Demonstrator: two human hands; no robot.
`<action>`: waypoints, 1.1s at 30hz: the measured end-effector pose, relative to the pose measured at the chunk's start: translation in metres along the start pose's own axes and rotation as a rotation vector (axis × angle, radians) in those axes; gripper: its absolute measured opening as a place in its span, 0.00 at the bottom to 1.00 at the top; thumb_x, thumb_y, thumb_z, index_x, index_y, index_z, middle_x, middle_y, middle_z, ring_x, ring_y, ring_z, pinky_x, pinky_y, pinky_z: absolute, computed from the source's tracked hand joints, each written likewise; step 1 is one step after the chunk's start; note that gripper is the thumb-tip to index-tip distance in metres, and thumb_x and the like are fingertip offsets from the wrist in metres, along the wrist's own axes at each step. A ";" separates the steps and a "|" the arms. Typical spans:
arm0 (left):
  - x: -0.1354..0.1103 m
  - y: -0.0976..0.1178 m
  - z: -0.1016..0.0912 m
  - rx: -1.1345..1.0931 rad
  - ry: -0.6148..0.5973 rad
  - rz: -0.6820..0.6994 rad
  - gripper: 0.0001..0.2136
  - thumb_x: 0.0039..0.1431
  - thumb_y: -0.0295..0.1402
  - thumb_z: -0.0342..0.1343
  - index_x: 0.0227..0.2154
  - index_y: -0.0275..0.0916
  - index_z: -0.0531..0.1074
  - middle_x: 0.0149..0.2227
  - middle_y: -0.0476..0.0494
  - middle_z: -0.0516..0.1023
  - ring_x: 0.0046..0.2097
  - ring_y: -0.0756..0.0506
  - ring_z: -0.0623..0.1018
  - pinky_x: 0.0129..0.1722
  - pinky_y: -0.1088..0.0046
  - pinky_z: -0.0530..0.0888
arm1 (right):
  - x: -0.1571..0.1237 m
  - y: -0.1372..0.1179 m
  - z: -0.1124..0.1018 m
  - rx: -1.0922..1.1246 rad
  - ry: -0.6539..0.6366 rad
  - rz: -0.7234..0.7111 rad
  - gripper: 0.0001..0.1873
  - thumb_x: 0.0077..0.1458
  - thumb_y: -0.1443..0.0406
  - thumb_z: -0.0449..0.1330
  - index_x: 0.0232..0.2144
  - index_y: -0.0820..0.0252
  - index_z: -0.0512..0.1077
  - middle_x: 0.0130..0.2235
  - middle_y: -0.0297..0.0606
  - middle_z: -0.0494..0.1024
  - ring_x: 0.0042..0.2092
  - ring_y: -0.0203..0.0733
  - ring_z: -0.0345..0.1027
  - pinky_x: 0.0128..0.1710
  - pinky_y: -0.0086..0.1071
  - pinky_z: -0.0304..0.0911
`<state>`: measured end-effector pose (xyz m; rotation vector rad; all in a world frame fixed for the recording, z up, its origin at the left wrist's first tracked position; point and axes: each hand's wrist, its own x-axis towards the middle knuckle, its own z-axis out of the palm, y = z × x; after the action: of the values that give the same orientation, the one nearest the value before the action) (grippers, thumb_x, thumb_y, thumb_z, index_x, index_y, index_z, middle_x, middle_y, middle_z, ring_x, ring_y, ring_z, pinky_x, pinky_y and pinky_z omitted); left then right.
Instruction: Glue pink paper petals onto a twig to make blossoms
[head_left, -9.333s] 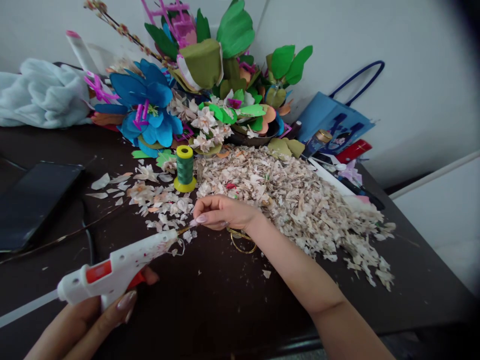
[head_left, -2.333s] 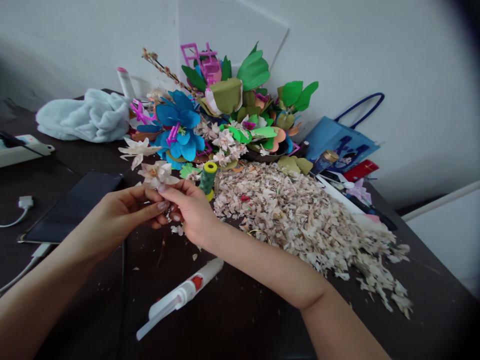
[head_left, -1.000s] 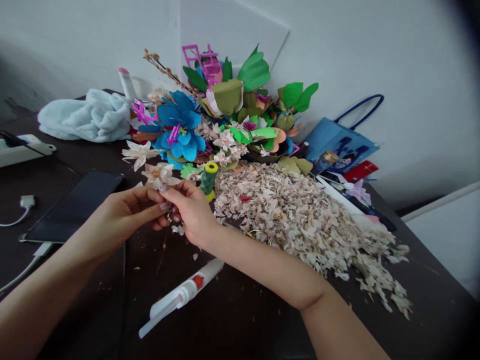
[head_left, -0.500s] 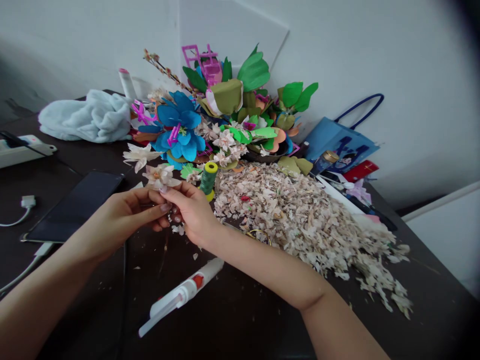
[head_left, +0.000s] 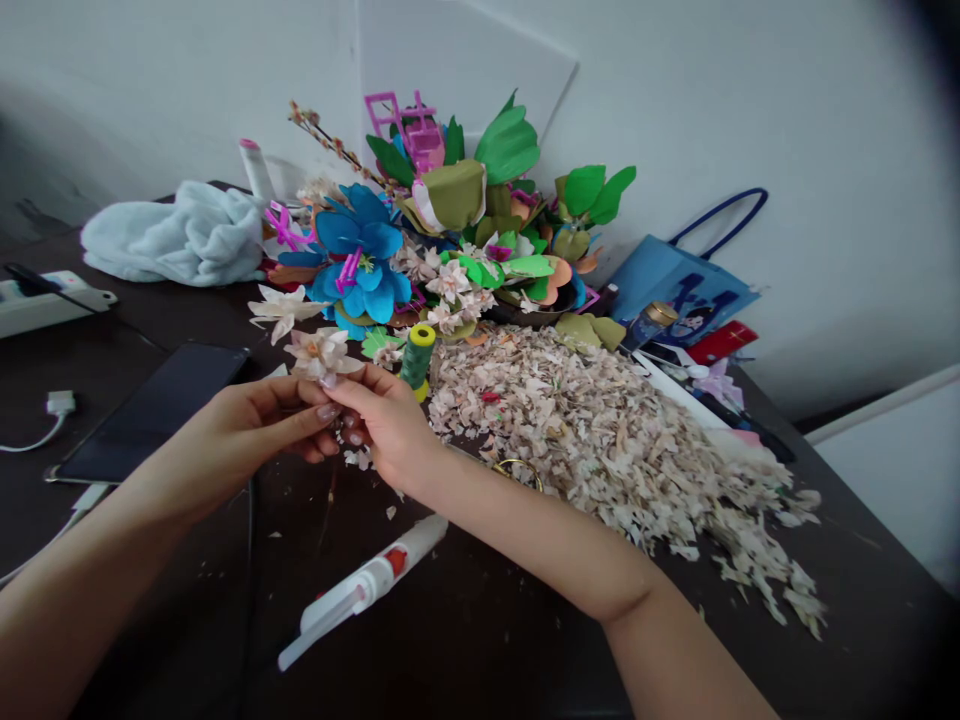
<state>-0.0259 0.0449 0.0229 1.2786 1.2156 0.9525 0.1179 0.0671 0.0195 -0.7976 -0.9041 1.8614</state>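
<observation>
Far left, 9 o'clock from the hands: a white power strip (head_left: pixel 45 302), a white charger cable (head_left: pixel 56 408) just below it, and a dark tablet (head_left: pixel 150 412) lying flat on the dark worktop (head_left: pixel 862 610). A pale blue towel (head_left: pixel 169 238) sits bunched at 10 o'clock.

Centre: left hand (head_left: pixel 247 425) and right hand (head_left: pixel 386 425) meet, fingers closed together on the base of a pale paper flower (head_left: pixel 322 355), held up off the worktop; neither hand has released. A second pale paper flower (head_left: pixel 281 310) sits just beyond at 11 o'clock (joined to the first or not, cannot tell).

At 12 o'clock, heaped paper blooms surround a big blue paper flower (head_left: pixel 360 250). A green thread spool (head_left: pixel 417 360) stands upright just beside the right hand. A glue gun (head_left: pixel 367 590) lies at 6 o'clock.

Right: a gold scissor handle (head_left: pixel 517 467) at 3 o'clock, against a large heap of paper scraps (head_left: pixel 600 440). A blue paper bag (head_left: pixel 675 280) leans on the wall at 2 o'clock.
</observation>
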 end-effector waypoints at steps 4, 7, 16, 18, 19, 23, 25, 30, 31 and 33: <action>0.000 0.000 0.001 0.012 -0.011 0.002 0.12 0.46 0.38 0.63 0.33 0.39 0.76 0.29 0.47 0.78 0.28 0.49 0.77 0.26 0.76 0.75 | 0.001 0.002 -0.002 0.009 -0.006 -0.019 0.10 0.43 0.62 0.65 0.22 0.59 0.67 0.21 0.27 0.65 0.20 0.28 0.53 0.19 0.28 0.43; 0.000 -0.001 0.002 0.024 -0.015 0.014 0.12 0.46 0.38 0.62 0.34 0.39 0.76 0.30 0.46 0.79 0.28 0.49 0.77 0.26 0.75 0.76 | 0.001 0.002 -0.002 0.011 0.005 -0.018 0.10 0.42 0.63 0.65 0.21 0.59 0.67 0.20 0.27 0.64 0.20 0.28 0.52 0.19 0.28 0.42; 0.000 -0.001 0.003 0.037 -0.007 0.050 0.10 0.47 0.37 0.62 0.32 0.39 0.76 0.28 0.47 0.78 0.26 0.50 0.76 0.25 0.77 0.74 | 0.001 0.002 0.000 0.016 0.016 -0.006 0.09 0.42 0.64 0.64 0.20 0.59 0.66 0.19 0.27 0.63 0.19 0.28 0.52 0.19 0.28 0.42; 0.000 -0.002 0.003 0.041 -0.013 0.050 0.10 0.47 0.37 0.62 0.32 0.39 0.76 0.28 0.47 0.78 0.26 0.50 0.76 0.24 0.77 0.74 | 0.001 0.001 0.000 0.020 0.017 0.001 0.09 0.42 0.64 0.63 0.20 0.59 0.66 0.18 0.27 0.62 0.19 0.28 0.52 0.18 0.28 0.41; 0.000 -0.002 0.002 0.042 -0.017 0.051 0.10 0.47 0.37 0.61 0.32 0.39 0.76 0.28 0.47 0.78 0.27 0.50 0.76 0.25 0.77 0.75 | 0.001 0.001 0.000 0.021 0.019 0.006 0.09 0.42 0.64 0.63 0.19 0.59 0.65 0.18 0.26 0.62 0.18 0.28 0.51 0.18 0.28 0.41; 0.001 -0.002 0.003 0.039 -0.012 0.055 0.09 0.47 0.37 0.62 0.32 0.39 0.76 0.27 0.47 0.78 0.26 0.50 0.77 0.24 0.77 0.75 | 0.002 0.002 0.000 0.024 0.031 0.016 0.10 0.42 0.63 0.63 0.20 0.59 0.65 0.18 0.26 0.62 0.18 0.27 0.50 0.17 0.28 0.40; 0.002 0.000 0.004 0.043 -0.009 0.052 0.09 0.46 0.38 0.62 0.30 0.40 0.76 0.26 0.48 0.78 0.26 0.50 0.77 0.24 0.77 0.75 | 0.002 0.002 0.000 0.023 0.034 0.019 0.10 0.42 0.63 0.63 0.20 0.59 0.66 0.18 0.26 0.62 0.18 0.26 0.50 0.17 0.28 0.39; 0.002 0.001 0.007 0.053 -0.002 0.018 0.12 0.45 0.40 0.62 0.31 0.39 0.76 0.28 0.46 0.78 0.26 0.49 0.77 0.24 0.76 0.75 | 0.003 0.003 0.000 0.041 0.047 0.025 0.09 0.42 0.64 0.63 0.20 0.59 0.66 0.17 0.25 0.61 0.18 0.26 0.49 0.18 0.27 0.39; 0.002 0.001 0.007 0.054 0.003 0.017 0.12 0.45 0.40 0.62 0.32 0.39 0.76 0.29 0.46 0.79 0.26 0.49 0.77 0.24 0.75 0.76 | 0.003 0.003 -0.001 0.041 0.055 0.024 0.09 0.42 0.65 0.63 0.19 0.59 0.65 0.17 0.25 0.61 0.18 0.26 0.49 0.18 0.27 0.39; 0.002 0.000 0.007 0.053 0.014 0.019 0.13 0.44 0.39 0.63 0.33 0.39 0.76 0.31 0.45 0.79 0.27 0.48 0.78 0.25 0.74 0.76 | 0.003 0.003 -0.001 0.035 0.060 0.023 0.10 0.42 0.65 0.63 0.19 0.59 0.65 0.17 0.26 0.62 0.18 0.27 0.50 0.18 0.27 0.40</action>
<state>-0.0183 0.0454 0.0223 1.3293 1.2483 0.9499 0.1163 0.0687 0.0158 -0.8408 -0.8257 1.8591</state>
